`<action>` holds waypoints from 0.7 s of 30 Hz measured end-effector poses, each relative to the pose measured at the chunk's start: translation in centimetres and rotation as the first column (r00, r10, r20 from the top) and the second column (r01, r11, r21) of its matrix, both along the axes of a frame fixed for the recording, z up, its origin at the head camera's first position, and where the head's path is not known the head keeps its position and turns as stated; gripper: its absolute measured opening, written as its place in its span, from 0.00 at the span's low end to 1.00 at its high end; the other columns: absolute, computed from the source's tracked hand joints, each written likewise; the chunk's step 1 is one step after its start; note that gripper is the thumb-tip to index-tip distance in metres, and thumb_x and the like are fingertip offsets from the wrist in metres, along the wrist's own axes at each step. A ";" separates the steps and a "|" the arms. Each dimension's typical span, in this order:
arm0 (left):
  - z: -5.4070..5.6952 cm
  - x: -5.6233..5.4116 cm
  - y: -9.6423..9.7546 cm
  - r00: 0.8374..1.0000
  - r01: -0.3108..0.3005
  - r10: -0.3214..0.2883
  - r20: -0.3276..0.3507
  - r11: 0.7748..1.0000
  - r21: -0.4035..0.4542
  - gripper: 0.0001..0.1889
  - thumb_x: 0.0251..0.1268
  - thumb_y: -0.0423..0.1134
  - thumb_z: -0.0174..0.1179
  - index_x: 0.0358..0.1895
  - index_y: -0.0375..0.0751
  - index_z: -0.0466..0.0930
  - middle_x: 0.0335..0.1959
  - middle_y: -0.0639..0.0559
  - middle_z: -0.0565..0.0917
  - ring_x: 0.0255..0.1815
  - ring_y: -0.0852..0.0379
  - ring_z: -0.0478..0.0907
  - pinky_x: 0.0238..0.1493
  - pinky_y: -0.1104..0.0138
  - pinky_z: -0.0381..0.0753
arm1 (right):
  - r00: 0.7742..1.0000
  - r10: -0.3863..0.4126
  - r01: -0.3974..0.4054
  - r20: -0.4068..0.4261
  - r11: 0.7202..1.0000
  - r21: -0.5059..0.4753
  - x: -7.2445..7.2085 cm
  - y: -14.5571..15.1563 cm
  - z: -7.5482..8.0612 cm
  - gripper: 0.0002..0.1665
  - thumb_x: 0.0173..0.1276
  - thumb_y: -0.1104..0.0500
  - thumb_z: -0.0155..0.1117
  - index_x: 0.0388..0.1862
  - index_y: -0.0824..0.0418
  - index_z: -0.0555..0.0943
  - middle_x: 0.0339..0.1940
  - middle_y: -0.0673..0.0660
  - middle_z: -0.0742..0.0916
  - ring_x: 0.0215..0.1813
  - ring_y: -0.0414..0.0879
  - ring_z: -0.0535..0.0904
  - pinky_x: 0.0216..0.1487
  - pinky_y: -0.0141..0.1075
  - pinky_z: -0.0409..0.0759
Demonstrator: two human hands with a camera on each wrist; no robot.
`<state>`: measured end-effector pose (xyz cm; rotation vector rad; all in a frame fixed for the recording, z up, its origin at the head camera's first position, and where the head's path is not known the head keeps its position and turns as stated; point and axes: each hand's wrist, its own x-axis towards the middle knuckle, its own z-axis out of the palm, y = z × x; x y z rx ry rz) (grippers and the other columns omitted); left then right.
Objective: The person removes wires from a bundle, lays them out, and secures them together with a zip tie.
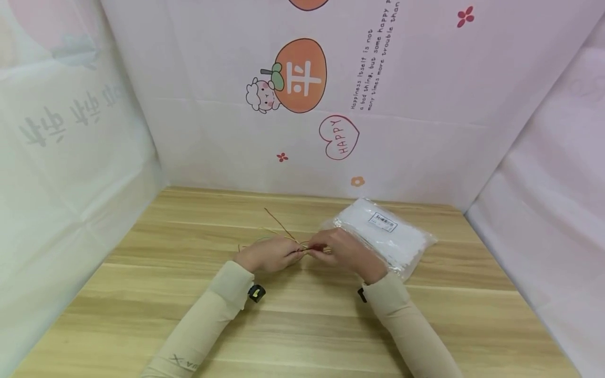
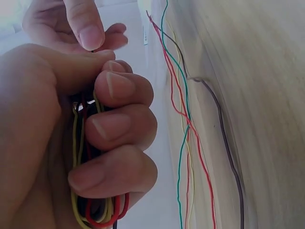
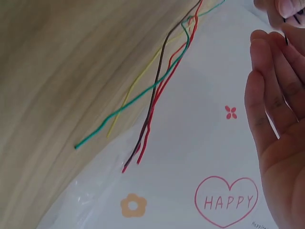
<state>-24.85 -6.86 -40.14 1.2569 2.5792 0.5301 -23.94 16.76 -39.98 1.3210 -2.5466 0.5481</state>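
A pale wood-grain tabletop [image 1: 312, 336] supports a clear plastic packet with white contents [image 1: 364, 218], located beside the right hand [image 1: 345, 251]. The left hand [image 1: 271, 254], over the tabletop, is curled around a looped bundle of yellow, red and black wires [image 2: 114, 215]. Loose red, green, yellow and brown wires [image 2: 187, 102] extend nearby. The right hand's thumb and finger pinch a thin black wire [image 3: 286, 41].

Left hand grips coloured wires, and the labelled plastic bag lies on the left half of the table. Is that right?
Not quite: the head view shows the labelled plastic bag on the right half of the table. The left hand does grip coloured wires.
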 end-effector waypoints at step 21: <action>-0.1 -0.3 -0.6 0.996 -0.050 0.050 0.069 0.999 0.004 0.19 0.89 0.42 0.42 0.40 0.39 0.80 0.26 0.58 0.71 0.28 0.62 0.68 0.41 0.62 0.74 | 0.998 -0.048 0.048 0.043 0.999 -0.017 -0.4 1.1 0.3 0.03 0.74 0.62 0.71 0.39 0.59 0.90 0.34 0.48 0.91 0.34 0.35 0.83 0.38 0.29 0.84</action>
